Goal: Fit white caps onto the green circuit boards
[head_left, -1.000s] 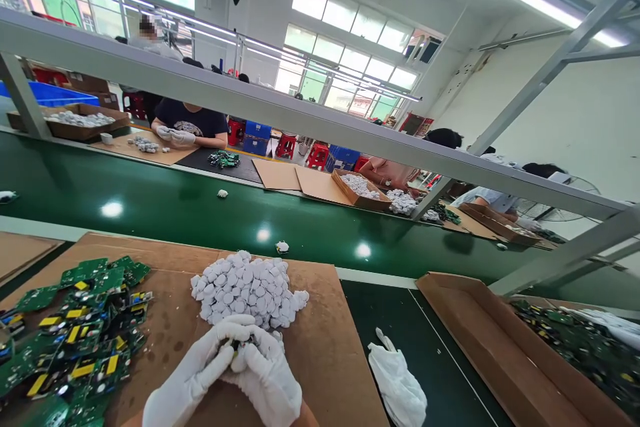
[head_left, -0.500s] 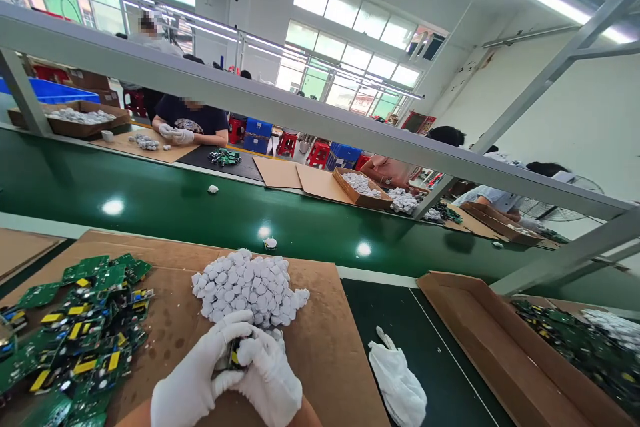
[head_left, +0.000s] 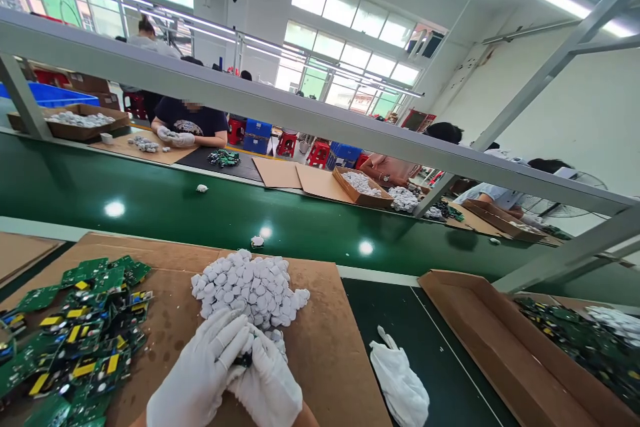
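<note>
White gloves cover both hands, which meet over the cardboard sheet (head_left: 330, 347), just in front of a heap of white round pieces (head_left: 245, 283). Between my left hand (head_left: 203, 363) and my right hand (head_left: 270, 373) is a small circuit board (head_left: 243, 359), dark and mostly hidden by the fingers. Both hands have their fingers closed around it. To the left lies a pile of green circuit boards (head_left: 85, 333) with yellow and black parts.
A green conveyor belt (head_left: 310, 233) runs behind the cardboard, carrying small white pieces. Right of it lie a white glove (head_left: 397, 377) and a long cardboard tray (head_left: 480, 320). A grey metal frame (head_left: 280, 103) crosses ahead; people sit beyond the belt.
My left fingers have shifted up and over the small board, covering more of it. The white pieces on the belt have moved left.
</note>
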### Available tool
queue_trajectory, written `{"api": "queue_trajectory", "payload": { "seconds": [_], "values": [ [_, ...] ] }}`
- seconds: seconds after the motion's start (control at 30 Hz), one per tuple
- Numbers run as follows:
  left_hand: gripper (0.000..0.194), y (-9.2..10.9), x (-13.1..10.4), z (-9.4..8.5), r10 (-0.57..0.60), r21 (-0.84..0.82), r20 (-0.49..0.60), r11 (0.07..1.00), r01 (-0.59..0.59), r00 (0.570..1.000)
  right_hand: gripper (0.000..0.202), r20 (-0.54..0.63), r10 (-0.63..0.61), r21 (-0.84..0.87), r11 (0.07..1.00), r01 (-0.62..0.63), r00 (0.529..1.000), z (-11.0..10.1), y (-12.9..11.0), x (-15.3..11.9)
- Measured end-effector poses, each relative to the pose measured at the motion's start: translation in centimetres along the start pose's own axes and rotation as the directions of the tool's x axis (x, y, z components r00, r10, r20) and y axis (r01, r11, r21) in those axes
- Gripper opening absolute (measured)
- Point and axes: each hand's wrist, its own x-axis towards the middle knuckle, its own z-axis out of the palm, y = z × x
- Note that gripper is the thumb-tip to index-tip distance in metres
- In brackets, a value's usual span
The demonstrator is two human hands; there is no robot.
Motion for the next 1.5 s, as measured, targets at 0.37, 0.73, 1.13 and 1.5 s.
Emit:
{"api": "queue_trajectory", "payload": {
  "seconds": [0.37,0.73,1.13,1.5],
  "values": [
    [0.043,0.1,0.1,-0.1,-0.136,-0.032,0.059,0.99,0.138,0.989,0.031,0.032,-0.019,-0.057,0.998,0.021,0.999,-0.5,0.1,0.5],
    [0.03,0.2,0.2,-0.1,-0.061,-0.063,-0.033,0.996,0.059,0.998,0.026,0.049,-0.027,0.002,1.0,0.027,0.998,0.4,0.2,0.0],
    [0.045,1.4,0.0,-1.1,-0.394,-0.485,0.154,0.769,0.417,0.906,0.02,0.017,-0.063,-0.213,0.975,0.065,0.998,1.1,-0.7,0.0],
    [0.04,1.6,1.6,-1.5,-0.55,-0.736,0.434,0.239,0.633,0.713,0.025,-0.082,-0.082,-0.27,0.961,0.057,0.993,1.0,-0.1,-0.1]
  ]
}}
